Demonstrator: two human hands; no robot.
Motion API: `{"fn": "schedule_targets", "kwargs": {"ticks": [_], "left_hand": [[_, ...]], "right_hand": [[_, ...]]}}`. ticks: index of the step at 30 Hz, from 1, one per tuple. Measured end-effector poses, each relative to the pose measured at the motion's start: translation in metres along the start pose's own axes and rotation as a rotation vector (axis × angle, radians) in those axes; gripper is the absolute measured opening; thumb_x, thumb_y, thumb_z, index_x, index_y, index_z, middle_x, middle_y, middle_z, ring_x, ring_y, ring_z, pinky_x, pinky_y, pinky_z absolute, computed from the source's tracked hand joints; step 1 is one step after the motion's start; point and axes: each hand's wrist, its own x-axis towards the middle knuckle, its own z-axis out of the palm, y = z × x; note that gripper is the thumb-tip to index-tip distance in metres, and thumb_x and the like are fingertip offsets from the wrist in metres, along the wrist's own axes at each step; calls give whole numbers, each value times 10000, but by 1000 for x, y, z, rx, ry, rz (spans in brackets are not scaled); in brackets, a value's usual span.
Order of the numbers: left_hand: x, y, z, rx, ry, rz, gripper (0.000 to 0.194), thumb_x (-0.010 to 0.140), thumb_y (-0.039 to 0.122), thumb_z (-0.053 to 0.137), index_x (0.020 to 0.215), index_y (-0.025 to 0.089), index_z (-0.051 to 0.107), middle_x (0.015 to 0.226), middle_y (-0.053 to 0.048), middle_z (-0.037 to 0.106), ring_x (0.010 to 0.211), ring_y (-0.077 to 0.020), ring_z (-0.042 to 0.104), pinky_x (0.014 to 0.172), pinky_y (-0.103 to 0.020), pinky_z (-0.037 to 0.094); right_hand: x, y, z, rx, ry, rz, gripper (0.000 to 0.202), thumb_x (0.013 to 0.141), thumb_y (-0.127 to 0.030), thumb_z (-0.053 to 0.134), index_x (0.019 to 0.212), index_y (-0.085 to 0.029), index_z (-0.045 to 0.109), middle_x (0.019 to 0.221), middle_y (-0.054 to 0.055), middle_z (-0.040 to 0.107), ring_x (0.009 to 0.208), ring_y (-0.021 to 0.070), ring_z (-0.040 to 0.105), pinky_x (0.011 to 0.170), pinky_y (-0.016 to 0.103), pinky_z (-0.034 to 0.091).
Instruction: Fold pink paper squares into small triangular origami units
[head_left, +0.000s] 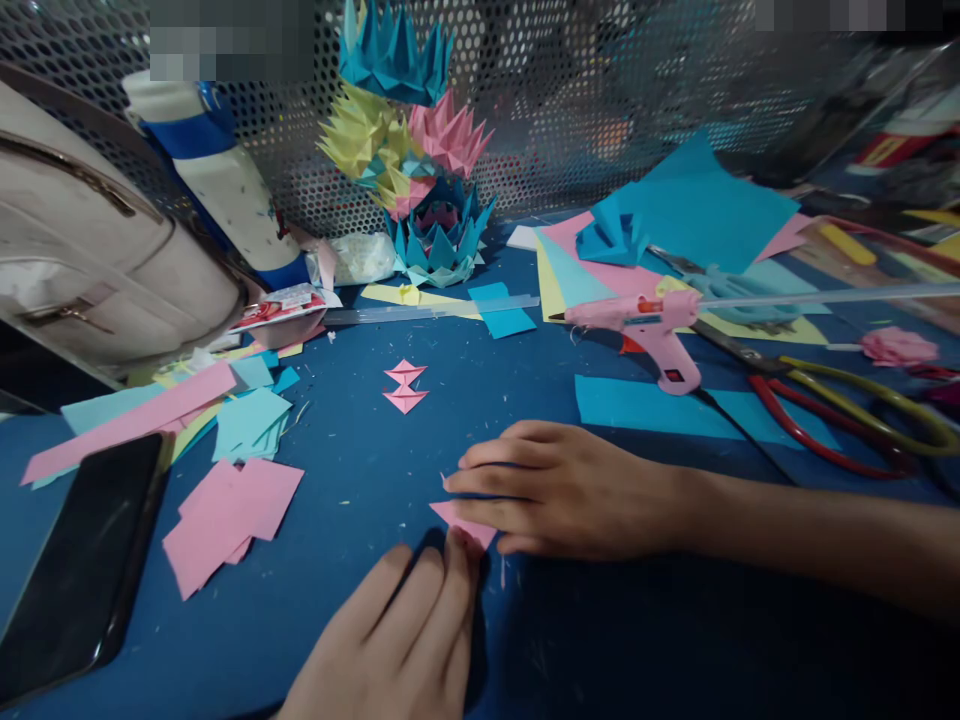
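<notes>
pink paper pressed flat under fingers of l & r hands.

pink paper: partly under fingers | left hand: cut at bottom | bag: cut at left | red-white object: blurred

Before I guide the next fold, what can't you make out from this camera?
Head view throughout:
- Small pink paper piece: its middle and full fold, hidden by the left hand and right hand.
- Black glossy phone: one corner, cut off by the left edge.
- Teal spiky paper flower: top tips, cut off by the top edge.
- Red-and-white object, upper right: blurred.
</notes>
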Motion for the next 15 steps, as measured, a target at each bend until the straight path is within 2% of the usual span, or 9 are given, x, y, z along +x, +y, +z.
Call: {"fn": "schedule_targets", "kwargs": {"ticks": [5,9,12,15], "left_hand": [[2,-1,1,-11,20,6,353,979,178,425,1232,53,637,1203,-153,668,1057,-225,600,990,-358,421],[6,-4,-3,-14,21,14,330,974,146,426,1199,57,650,1173,-143,680,1037,-232,606,952,-361,421],[9,-7,-6,-32,21,24,344,996,132,381,1191,48,653,1158,-136,688,1020,-239,610,936,-372,409],[12,-10,-8,-65,12,27,384,1015,108,317,1183,37,655,1134,-129,699,974,-236,616,913,-378,403]], "right_hand": [[7,-6,2,-74,-48,21,406,1005,-446,504,1331,-215,577,1371,13,593,1294,186,480,956,344,458],[10,-10,-12,-86,-86,27,401,1000,-418,525,1295,-159,604,1398,47,576,1330,211,447,991,364,445],[6,-12,-27,-87,-110,64,267,966,-363,578,1119,-177,692,1350,56,607,1298,233,477,942,380,464],[-1,-13,-36,-92,-149,69,156,922,-306,614,942,-192,718,1258,67,651,1251,256,508,847,389,476]]}}
